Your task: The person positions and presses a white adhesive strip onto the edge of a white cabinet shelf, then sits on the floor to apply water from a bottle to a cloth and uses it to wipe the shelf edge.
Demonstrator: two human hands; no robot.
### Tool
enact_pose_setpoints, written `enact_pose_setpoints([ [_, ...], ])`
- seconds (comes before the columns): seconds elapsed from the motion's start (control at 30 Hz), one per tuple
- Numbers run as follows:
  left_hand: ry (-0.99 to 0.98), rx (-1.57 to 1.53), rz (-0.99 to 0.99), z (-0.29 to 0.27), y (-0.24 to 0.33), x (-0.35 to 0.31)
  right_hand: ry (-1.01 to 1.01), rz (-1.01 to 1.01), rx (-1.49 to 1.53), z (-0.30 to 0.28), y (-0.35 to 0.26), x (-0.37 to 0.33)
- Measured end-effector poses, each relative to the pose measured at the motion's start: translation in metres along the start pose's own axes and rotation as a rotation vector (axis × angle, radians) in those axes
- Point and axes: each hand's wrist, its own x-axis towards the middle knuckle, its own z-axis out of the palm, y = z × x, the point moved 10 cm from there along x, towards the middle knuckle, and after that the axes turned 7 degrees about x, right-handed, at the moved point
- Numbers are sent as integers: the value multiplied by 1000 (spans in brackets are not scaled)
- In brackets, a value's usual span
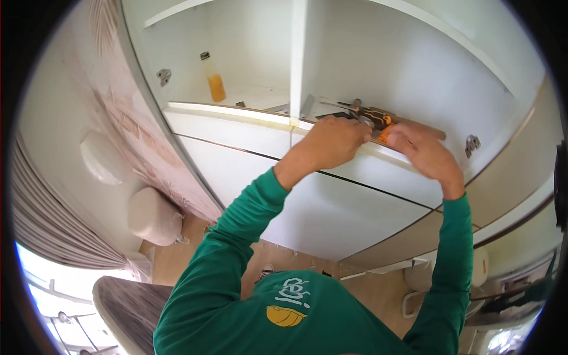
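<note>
Both my hands are at the front edge of a white cabinet's open compartment (402, 65). My left hand (331, 142) is closed over the edge near the middle divider (297, 59). Its fingertips face away, so what they pinch is hidden. My right hand (429, 152) is curled beside it, with a small bright orange object (384, 135) at its fingertips. Just behind my hands lie tools: pliers with black and orange handles (376, 113), a thin screwdriver (337, 105), and a brown wooden handle (436, 132) partly covered by my right hand.
A bottle of amber liquid (216, 87) stands in the left compartment. Metal hinges (164, 77) are fixed to the side walls. White drawer fronts (361, 207) lie below my hands. A grey chair (127, 307) and a beige stool (155, 216) are at the left.
</note>
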Motion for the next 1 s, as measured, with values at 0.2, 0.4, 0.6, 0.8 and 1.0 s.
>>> enact_pose_setpoints([
  [0.2,-44,-56,-73,3,-27,-14,-165,-137,-253,49,-34,30],
  [0.4,5,-65,-27,1,-29,-24,-151,-123,-379,63,-40,22],
  [0.6,123,315,192,-11,-13,-27,-246,-73,-475,55,-58,38],
  [0.8,-102,467,269,-8,-8,-25,-194,-102,-478,59,-63,38],
  [1.0,394,254,326,-82,18,-55,-168,-58,-451,53,-61,40],
])
